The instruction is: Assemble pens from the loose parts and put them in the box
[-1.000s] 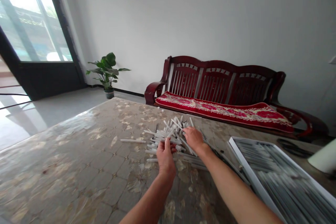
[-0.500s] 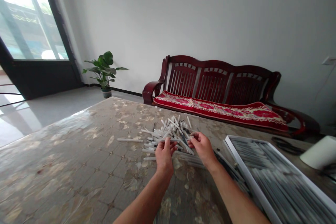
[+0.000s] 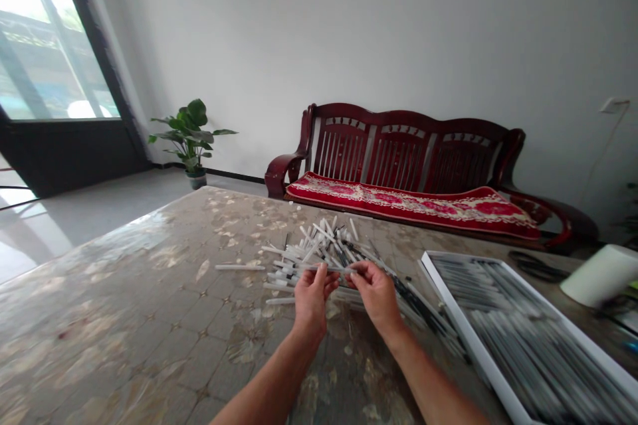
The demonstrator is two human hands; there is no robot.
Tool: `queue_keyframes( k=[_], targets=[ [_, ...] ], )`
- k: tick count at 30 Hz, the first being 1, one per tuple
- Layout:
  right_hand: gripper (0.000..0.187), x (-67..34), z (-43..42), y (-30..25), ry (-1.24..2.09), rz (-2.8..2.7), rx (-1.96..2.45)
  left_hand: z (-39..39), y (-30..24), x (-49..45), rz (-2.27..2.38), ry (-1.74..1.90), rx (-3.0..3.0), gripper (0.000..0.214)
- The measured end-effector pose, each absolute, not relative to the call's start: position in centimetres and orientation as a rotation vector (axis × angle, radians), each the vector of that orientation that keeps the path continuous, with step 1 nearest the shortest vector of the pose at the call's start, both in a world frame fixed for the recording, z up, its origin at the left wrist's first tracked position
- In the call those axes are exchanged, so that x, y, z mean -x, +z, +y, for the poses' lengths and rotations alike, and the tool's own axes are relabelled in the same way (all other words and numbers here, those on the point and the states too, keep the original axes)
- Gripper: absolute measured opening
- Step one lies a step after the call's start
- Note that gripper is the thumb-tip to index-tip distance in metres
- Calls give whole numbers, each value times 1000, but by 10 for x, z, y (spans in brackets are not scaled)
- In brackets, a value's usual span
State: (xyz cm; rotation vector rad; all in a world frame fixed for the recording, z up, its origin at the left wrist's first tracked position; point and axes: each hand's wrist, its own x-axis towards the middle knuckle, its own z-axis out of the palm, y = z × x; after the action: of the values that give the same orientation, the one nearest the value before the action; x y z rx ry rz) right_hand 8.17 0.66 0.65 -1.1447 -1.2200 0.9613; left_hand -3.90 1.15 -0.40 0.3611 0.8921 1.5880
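Observation:
Over the near side of a loose pile of pen parts, my two hands meet around one slim, pale pen. My left hand pinches its left part between thumb and fingers. At the other end, the fingertips of my right hand are closed on it. The pile mixes white tubes and caps with thin dark pieces, and my hands cover its near part. One white tube lies apart on the left. Long clear and dark pens lie beside my right forearm.
A shallow white box filled with rows of pens stands on the right of the patterned table. Behind it are a dark coiled item and a white roll. A red wooden bench and a potted plant stand beyond.
My right hand has moved left, closer to my left hand, and the gap between them has narrowed. The whole view has shifted slightly. The pile looks the same.

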Motion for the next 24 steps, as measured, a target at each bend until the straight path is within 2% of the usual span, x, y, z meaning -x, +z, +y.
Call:
queue_keyframes(
  k=[4, 9, 15, 20, 24],
  targets=[
    [28, -81, 2, 7, 982, -1164, 1219, 8, -1, 40, 872, 1587, -436, 42],
    [38, -84, 1, 18, 1225, -971, 1203, 1, 2, 39, 849, 1627, -571, 39],
    [38, -91, -5, 38, 1424, -825, 1142, -2, 5, 37, 788, 1595, -578, 37],
    [46, -86, -17, 38, 1455, -740, 879, -4, 6, 35, 695, 1460, -483, 39],
    [40, -90, -23, 31, 1364, -718, 890, -13, 6, 28, 736, 1363, -627, 42]
  ],
)
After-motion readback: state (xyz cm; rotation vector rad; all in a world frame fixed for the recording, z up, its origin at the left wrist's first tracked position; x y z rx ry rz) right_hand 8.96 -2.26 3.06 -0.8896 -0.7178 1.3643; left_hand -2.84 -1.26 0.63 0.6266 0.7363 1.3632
